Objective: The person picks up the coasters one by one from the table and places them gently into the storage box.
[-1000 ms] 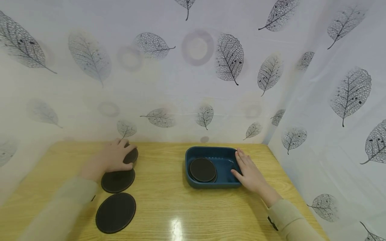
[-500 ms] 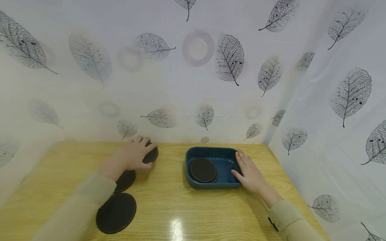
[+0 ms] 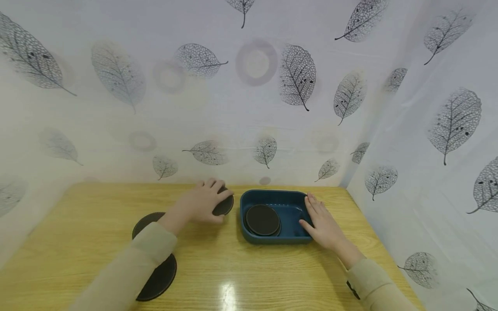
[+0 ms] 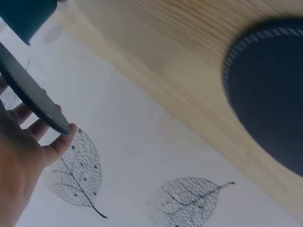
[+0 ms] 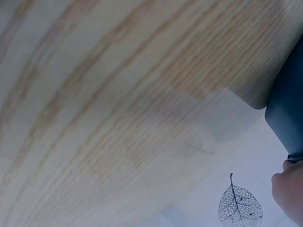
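In the head view my left hand [image 3: 200, 203] grips a round black coaster [image 3: 224, 204] by its edge, just left of the blue tray [image 3: 244, 236]. The left wrist view shows this coaster [image 4: 35, 92] tilted, with stitching along its rim and my fingertips curled at its edge. My right hand [image 3: 323, 222] rests with fairly straight fingers over the tray's right rim. Inside the tray, on its left side, lies a small stack of black coasters [image 3: 263, 220]. The right wrist view catches only part of that hand [image 5: 291, 189] beside the tray's wall [image 5: 286, 109].
Two more black coasters lie on the wooden table [image 3: 210, 268] at the left: a rear one [image 3: 145, 222] and a front one [image 3: 159, 280], both partly covered by my left sleeve [image 3: 128, 268]. A leaf-patterned white curtain [image 3: 233, 112] hangs behind the table and along its right side.
My left hand has carried the coaster rightward from the back left of the table to beside the tray. The right hand stays on the tray's rim.
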Demonstrator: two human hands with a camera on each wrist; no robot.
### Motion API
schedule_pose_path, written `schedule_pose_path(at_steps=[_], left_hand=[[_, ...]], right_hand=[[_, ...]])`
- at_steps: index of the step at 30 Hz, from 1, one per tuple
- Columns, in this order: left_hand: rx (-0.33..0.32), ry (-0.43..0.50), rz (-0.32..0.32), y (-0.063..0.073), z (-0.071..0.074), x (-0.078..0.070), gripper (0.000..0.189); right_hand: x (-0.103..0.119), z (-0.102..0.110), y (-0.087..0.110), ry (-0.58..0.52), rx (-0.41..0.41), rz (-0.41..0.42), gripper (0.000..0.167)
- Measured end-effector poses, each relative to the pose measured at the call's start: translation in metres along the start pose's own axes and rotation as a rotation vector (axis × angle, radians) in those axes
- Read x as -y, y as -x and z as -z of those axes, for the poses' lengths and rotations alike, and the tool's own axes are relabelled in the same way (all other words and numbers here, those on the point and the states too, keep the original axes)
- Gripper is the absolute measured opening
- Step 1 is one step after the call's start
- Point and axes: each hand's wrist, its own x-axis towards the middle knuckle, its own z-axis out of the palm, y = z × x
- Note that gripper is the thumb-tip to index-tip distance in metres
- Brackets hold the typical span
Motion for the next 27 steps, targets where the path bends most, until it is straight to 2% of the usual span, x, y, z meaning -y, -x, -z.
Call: schedule_pose_path(at_steps=[7,12,20,27], left_hand=[[-0.013,0.019,-0.07,-0.023,-0.005,-0.023,0.077],[-0.025,-0.025,-0.097,-0.037,-0.007,-0.039,0.074],[-0.01,-0.014,-0.118,-0.057,-0.013,-0.063,0.072],[0.046,-0.019,-0.104,-0.073,-0.018,-0.078,0.071]], right_hand=[[0.0,0.0,0.001,0.006,0.001,-0.008,0.078],[0.0,0.0,0.001,0.007,0.005,-0.009,0.077],[0.0,0.001,0.0,0.0,0.001,-0.003,0.077],[0.002,0.002,0.001,-0.003,-0.001,-0.002,0.077]])
